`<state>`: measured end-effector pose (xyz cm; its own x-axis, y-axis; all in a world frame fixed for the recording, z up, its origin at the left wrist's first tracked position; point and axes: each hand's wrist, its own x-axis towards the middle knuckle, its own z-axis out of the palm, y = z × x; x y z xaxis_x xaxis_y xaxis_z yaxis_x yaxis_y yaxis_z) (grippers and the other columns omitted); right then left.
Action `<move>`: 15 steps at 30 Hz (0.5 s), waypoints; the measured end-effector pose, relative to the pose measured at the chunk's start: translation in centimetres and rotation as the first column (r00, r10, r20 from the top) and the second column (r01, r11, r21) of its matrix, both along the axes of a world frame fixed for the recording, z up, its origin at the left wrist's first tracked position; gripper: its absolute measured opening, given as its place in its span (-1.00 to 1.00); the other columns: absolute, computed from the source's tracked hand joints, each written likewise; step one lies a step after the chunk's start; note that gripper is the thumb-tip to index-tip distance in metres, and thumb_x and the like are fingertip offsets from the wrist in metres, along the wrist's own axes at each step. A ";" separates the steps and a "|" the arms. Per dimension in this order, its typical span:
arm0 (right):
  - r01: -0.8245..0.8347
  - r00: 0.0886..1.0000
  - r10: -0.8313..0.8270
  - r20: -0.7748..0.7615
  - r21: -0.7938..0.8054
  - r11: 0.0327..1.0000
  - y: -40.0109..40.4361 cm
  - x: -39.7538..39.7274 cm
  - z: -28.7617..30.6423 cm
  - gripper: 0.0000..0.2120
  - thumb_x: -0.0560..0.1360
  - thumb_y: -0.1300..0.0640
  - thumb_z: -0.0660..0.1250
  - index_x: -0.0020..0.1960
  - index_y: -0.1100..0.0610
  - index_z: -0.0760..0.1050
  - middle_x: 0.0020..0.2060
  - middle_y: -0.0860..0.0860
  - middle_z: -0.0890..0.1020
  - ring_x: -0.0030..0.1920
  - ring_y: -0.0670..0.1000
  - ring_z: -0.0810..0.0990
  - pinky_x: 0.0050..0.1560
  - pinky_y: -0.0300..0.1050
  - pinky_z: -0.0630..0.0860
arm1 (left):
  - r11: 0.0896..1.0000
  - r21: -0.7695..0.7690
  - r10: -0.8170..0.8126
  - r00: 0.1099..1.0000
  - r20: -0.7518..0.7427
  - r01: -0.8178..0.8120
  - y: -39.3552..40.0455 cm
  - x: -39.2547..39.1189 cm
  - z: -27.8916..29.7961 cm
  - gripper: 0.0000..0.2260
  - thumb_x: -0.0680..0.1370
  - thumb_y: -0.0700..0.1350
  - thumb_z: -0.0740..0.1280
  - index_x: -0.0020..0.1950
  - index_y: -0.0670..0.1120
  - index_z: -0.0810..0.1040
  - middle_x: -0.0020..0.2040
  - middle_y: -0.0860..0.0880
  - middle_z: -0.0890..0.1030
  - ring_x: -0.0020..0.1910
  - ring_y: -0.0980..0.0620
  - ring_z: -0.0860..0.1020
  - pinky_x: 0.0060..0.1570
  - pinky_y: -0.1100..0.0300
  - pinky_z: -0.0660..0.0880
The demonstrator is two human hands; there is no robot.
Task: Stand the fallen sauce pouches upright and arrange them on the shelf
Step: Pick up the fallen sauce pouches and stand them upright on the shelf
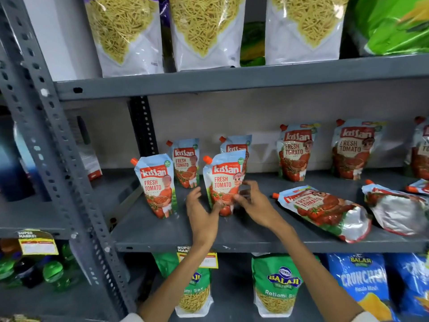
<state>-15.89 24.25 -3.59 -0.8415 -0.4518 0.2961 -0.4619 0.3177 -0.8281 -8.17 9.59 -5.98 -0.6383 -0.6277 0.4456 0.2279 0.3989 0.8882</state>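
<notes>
Several red-and-blue tomato sauce pouches with orange spouts sit on the grey middle shelf [162, 233]. One front pouch [224, 180] stands upright between my hands. My left hand [200, 211] touches its lower left edge with the thumb, fingers spread. My right hand [251, 201] pinches its lower right side. Another upright pouch [157, 184] stands to the left, and two stand behind it. Further right, a fallen pouch [325, 210] lies flat with its spout pointing left, and a second fallen pouch [394, 205] lies beyond it. More upright pouches [296, 152] line the back.
Clear bags of yellow sev [125, 31] fill the shelf above. Green snack bags [276, 284] and blue crisp bags [362, 284] stand on the shelf below. A perforated grey upright post [58, 159] borders the left. Green bottles [51, 270] sit lower left.
</notes>
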 end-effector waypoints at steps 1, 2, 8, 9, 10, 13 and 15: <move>0.028 0.999 -0.027 -0.031 0.019 0.999 1.1 -0.2 0.7 -0.64 0.57 0.01 0.32 0.30 0.04 0.31 0.02 -0.11 0.59 0.03 -0.08 0.62 -0.07 -0.30 0.48 | 0.997 0.005 0.081 0.996 -0.023 -0.081 0.8 0.5 0.1 -0.48 0.43 -0.21 0.54 0.33 -0.17 0.43 0.27 -0.10 0.49 0.27 -0.05 0.48 0.35 0.04 0.42; 0.058 0.996 -0.055 -0.069 0.039 0.998 2.4 -0.4 1.6 -0.67 0.57 0.02 0.33 0.28 0.07 0.38 -0.02 -0.08 0.60 -0.06 -0.13 0.61 -0.15 -0.33 0.45 | 0.991 0.027 0.131 0.990 -0.045 -0.130 1.7 0.9 0.4 -0.52 0.43 -0.21 0.54 0.28 -0.15 0.45 0.24 -0.11 0.50 0.24 -0.07 0.49 0.33 0.02 0.43; 0.308 0.944 -0.276 -0.179 0.187 0.933 13.3 -3.7 7.7 -0.85 0.58 0.10 0.30 -0.10 0.16 0.55 -0.15 0.09 0.59 -0.10 0.05 0.55 -0.08 -0.12 0.46 | 0.858 0.507 -0.119 0.992 0.040 0.083 11.9 0.4 3.3 -0.69 0.50 -0.26 0.45 0.18 -0.12 0.44 0.00 -0.14 0.58 -0.18 -0.01 0.56 -0.18 0.06 0.55; 0.346 0.936 -0.313 -0.160 0.271 0.898 15.4 -4.5 8.1 -0.78 0.59 0.08 0.27 -0.19 0.14 0.50 -0.20 0.08 0.55 -0.12 0.08 0.53 -0.10 -0.13 0.41 | 0.751 0.647 -0.261 0.959 0.107 0.132 13.5 -0.2 3.8 -0.67 0.52 -0.23 0.44 0.24 -0.13 0.44 0.00 -0.15 0.56 -0.17 -0.01 0.55 -0.21 0.04 0.56; 0.350 0.937 -0.328 -0.124 0.371 0.860 17.4 -5.3 8.2 -0.71 0.60 0.07 0.22 -0.29 0.09 0.42 -0.26 0.06 0.51 -0.16 0.09 0.53 -0.16 -0.13 0.38 | 0.622 0.767 -0.399 0.907 0.135 0.160 15.2 -0.8 4.1 -0.65 0.54 -0.20 0.43 0.28 -0.14 0.43 0.03 -0.17 0.53 -0.07 -0.05 0.56 -0.17 -0.01 0.59; 0.160 0.927 -0.326 0.185 0.591 0.791 21.0 -7.4 7.6 -0.68 0.65 0.05 0.13 -0.25 0.13 0.37 -0.10 0.05 0.52 0.02 0.17 0.58 -0.06 -0.12 0.43 | 0.359 0.918 -0.611 0.786 0.094 0.169 18.7 -2.5 4.9 -0.67 0.56 -0.12 0.40 0.24 -0.16 0.38 0.22 -0.26 0.46 0.36 -0.23 0.45 0.10 -0.20 0.50; 0.073 0.924 -0.290 0.248 0.632 0.772 21.7 -8.2 6.9 -0.78 0.61 -0.01 0.20 -0.06 0.15 0.44 -0.02 0.12 0.52 0.02 0.19 0.56 0.02 0.02 0.52 | 0.313 0.937 -0.650 0.755 0.093 0.155 19.6 -3.6 5.6 -0.77 0.56 -0.09 0.39 0.06 -0.21 0.44 0.10 -0.24 0.50 0.41 -0.24 0.41 0.20 -0.26 0.43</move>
<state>-24.06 45.90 3.30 -0.9217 -0.2721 -0.2766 -0.0937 0.8479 -0.5218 -11.81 29.16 -0.37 -0.8629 -0.0905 -0.4973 -0.3329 -0.6385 0.6939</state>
